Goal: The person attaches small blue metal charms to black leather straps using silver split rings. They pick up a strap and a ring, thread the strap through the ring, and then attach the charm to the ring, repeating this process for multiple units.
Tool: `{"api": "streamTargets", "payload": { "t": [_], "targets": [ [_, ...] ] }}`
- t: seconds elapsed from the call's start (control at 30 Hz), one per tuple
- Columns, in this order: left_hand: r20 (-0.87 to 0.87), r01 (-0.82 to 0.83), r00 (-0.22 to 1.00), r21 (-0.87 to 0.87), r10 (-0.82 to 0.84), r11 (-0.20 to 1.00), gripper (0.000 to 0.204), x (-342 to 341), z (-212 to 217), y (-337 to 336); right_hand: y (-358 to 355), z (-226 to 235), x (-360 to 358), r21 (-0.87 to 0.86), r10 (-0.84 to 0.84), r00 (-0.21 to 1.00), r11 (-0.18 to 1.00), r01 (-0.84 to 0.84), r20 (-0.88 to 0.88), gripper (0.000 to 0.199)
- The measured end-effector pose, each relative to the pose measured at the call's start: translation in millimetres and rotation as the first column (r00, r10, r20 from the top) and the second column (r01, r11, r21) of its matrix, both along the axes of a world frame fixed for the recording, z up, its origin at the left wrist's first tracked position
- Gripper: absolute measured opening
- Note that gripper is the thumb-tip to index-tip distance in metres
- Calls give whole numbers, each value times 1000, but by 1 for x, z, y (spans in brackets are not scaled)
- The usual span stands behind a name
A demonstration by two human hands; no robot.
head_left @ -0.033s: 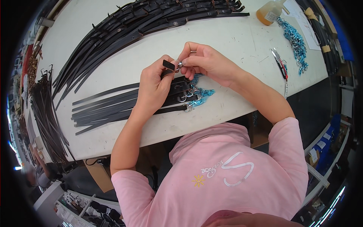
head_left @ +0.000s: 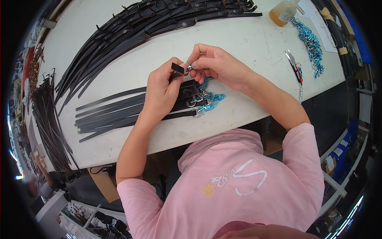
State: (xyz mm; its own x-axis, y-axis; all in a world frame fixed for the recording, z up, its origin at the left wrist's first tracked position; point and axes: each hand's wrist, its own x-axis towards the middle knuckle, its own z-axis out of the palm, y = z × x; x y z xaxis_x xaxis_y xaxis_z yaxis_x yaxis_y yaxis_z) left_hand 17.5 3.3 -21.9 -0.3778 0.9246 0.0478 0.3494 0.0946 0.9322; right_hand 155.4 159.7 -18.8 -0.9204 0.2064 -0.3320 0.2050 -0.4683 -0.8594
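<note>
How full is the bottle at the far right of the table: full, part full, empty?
Part full: amber liquid shows in the lower part of the bottle, with paler wall above. Exact level: cannot tell.

The wearer's two hands (head_left: 164,88) (head_left: 223,67), three bunches of black straps (head_left: 119,48) (head_left: 123,113) (head_left: 48,115), one bottle (head_left: 283,13), one pair of scissors (head_left: 293,66)
</note>
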Motion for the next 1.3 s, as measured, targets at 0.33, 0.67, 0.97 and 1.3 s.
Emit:
{"api": "streamTargets", "payload": {
  "t": [0.33,0.67,0.97,1.3],
  "targets": [
    [-119,-37,992,96,48,995,16,2,1,4,5,1,0,-31,-12,999,999,10,-52,11],
    [346,-63,933,-118,100,991,39,-6,14,6,-4,11,-1,285,10,996,958,15,-85,18],
    [322,-67,941,-108,99,992,39,-7,9,7,3,9,0,263,59,998,963,-58,2,22],
    [363,-61,922,-198,131,978,29,-10,10,7,3,7,0,278,74,997,957,-79,27,24]
  ]
}}
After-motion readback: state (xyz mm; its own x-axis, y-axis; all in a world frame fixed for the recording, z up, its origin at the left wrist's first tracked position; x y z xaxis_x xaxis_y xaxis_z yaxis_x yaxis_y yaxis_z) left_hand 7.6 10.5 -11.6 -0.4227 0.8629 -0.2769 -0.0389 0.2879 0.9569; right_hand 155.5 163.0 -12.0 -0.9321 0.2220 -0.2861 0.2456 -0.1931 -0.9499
